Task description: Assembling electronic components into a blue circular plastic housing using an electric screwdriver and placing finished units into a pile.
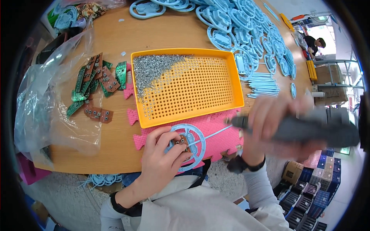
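Observation:
My left hand point(161, 154) presses its curled fingers on a small brown circuit board point(180, 141) inside a light blue plastic steering wheel point(203, 143). The wheel lies at the table's front edge, partly on a pink foam mat point(219, 133), and a thin blue rod point(218, 131) sticks out to its right. Off to the right, my right hand point(269, 121) is wrapped around a dark electric screwdriver point(314, 131), held above the table with its tip pointing left. Hand and tool are smeared by motion. Beyond the wheel stands a yellow perforated tray point(204, 90) with many small silver screws point(154, 69) heaped at its far left.
Green and brown circuit boards point(94, 82) lie left of the tray beside a clear plastic bag point(61, 104). Blue wheel parts point(243, 25) pile up at the far right, near a bundle of blue rods point(264, 84). Another person point(314, 44) sits in the right background.

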A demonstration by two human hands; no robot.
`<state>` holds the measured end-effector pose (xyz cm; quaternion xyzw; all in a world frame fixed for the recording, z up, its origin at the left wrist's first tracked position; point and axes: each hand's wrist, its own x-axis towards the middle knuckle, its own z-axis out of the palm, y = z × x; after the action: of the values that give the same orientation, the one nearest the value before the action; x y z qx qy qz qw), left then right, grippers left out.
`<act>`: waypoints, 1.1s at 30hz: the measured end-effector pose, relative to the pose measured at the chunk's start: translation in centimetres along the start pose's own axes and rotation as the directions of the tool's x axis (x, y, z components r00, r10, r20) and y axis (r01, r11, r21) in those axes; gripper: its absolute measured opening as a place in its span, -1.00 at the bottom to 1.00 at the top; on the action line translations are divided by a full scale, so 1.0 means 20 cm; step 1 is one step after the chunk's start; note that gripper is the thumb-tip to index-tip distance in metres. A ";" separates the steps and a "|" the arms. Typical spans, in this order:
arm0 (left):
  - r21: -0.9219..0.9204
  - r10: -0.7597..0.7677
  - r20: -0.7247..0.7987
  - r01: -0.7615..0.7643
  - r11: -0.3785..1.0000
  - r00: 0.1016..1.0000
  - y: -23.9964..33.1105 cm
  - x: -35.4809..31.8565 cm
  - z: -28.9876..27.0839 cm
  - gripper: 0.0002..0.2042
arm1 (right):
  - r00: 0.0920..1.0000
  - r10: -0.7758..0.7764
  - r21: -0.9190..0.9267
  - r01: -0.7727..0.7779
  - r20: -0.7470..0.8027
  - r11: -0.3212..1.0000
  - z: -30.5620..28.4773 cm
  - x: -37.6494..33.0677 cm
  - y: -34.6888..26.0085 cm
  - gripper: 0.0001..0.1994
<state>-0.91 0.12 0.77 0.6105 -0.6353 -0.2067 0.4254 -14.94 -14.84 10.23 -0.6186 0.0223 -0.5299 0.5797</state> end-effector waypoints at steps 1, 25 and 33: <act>0.001 -0.008 -0.001 0.008 1.000 1.000 -0.02 -0.01 -0.01 -0.79 | 0.997 0.051 -0.028 -0.050 0.063 0.998 0.05 -0.04 -0.02 -0.42; -0.081 0.034 -0.029 -0.036 0.996 0.999 -0.02 -0.01 0.01 -0.78 | 0.994 0.010 -0.116 0.002 0.106 0.993 0.32 -0.37 0.03 -0.35; -0.080 -0.002 -0.029 -0.001 0.997 1.000 -0.02 -0.02 0.02 -0.77 | 0.971 0.058 -0.106 -0.034 0.230 0.994 0.30 -0.39 0.02 -0.77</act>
<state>-0.97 0.25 0.15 0.5961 -0.6202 -0.2231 0.4585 -13.94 -5.89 6.42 -0.7044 -0.0044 -0.4382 0.5583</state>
